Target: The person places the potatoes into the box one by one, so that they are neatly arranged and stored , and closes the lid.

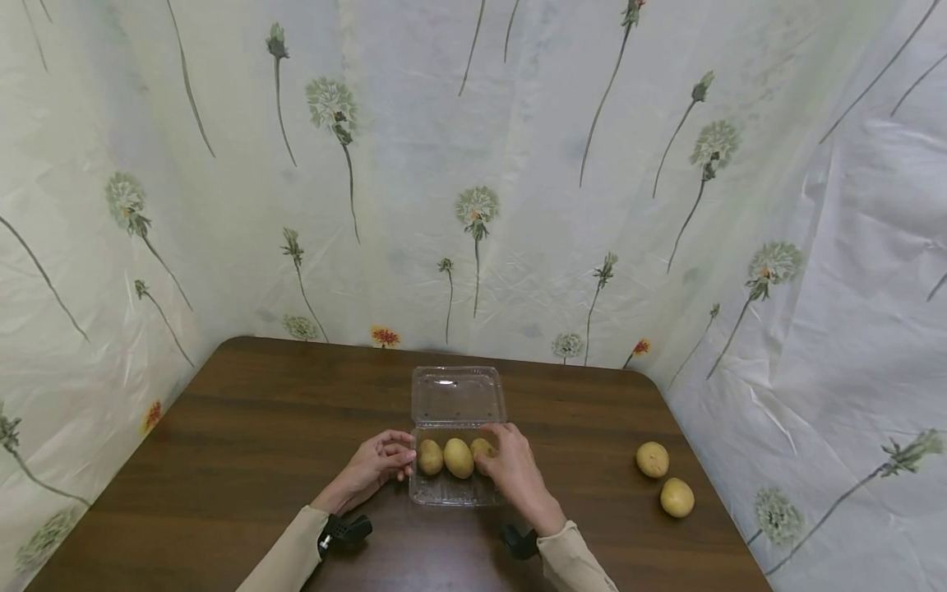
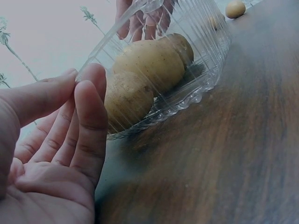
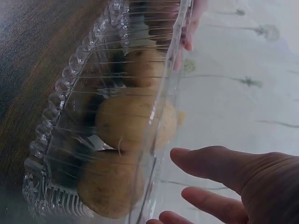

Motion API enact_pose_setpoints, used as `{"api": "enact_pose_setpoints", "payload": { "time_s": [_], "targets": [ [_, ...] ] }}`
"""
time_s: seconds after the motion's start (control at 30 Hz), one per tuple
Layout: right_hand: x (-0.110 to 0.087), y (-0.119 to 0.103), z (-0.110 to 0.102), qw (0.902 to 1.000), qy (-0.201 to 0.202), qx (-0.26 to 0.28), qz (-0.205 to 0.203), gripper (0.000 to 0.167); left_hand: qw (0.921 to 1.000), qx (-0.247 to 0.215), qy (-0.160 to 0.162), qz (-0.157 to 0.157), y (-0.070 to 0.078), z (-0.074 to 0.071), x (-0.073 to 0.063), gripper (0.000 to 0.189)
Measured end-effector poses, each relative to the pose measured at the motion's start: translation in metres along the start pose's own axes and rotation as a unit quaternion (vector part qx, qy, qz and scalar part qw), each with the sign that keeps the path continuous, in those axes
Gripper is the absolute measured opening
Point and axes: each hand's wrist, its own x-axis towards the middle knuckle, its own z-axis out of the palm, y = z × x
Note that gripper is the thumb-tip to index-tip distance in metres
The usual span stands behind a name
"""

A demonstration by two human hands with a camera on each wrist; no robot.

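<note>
Left hand pinches rim of clear box; right hand at other end, fingers apart. Three potatoes inside.

Head looks down; close wrist views share potatoes.

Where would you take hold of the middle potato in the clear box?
Probably hold the middle potato by its near and far ends, coming down from above: the lid is open, and the left potato and right potato sit close on either side, leaving little room there.
</note>
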Motion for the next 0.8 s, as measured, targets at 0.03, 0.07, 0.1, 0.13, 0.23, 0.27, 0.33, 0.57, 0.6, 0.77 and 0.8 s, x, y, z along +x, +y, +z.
{"api": "enact_pose_setpoints", "payload": {
  "time_s": [0.03,0.07,0.1,0.13,0.23,0.27,0.33,0.57,0.6,0.77,0.8],
  "targets": [
    [0.0,0.0,-0.001,1.0,-0.001,0.004,0.003,0.043,1.0,0.0,0.001,-0.001,0.0,0.0,0.0,0.043],
    [0.0,0.001,-0.001,0.9999,-0.003,0.009,0.007,0.045,1.0,0.0,0.001,0.0,0.0,0.0,0.0,0.043],
    [0.0,0.001,-0.002,0.9999,-0.003,0.012,0.007,0.046,1.0,0.0,0.002,-0.001,0.0,0.0,-0.001,0.043],
    [0.0,0.001,-0.003,0.9998,-0.004,0.015,0.007,0.047,1.0,0.0,0.003,-0.002,0.0,0.0,0.0,0.043],
    [0.001,0.002,-0.004,0.9993,-0.007,0.035,0.007,0.05,1.0,0.002,0.004,-0.002,-0.001,0.0,0.0,0.043],
    [0.001,0.002,-0.005,0.9991,-0.009,0.04,0.007,0.051,1.0,0.002,0.004,-0.002,-0.001,0.0,0.0,0.044],
    [0.001,0.003,-0.006,0.9984,-0.011,0.055,0.011,0.052,1.0,0.002,0.004,-0.002,-0.001,-0.001,0.0,0.044],
    [-0.001,0.007,-0.015,0.9909,-0.028,0.12,0.055,0.057,1.0,0.005,0.006,-0.002,-0.002,0.0,0.0,0.044],
    [-0.001,0.008,-0.016,0.9899,-0.028,0.125,0.062,0.058,1.0,0.006,0.006,-0.002,-0.002,0.0,0.0,0.044],
    [0.001,0.014,-0.019,0.9886,-0.022,0.127,0.079,0.059,0.9999,0.008,0.007,-0.002,-0.002,0.0,0.0,0.044],
    [0.001,0.015,-0.02,0.9882,-0.022,0.129,0.08,0.059,0.9999,0.008,0.009,-0.003,-0.002,0.0,0.0,0.044]
  ]
}}
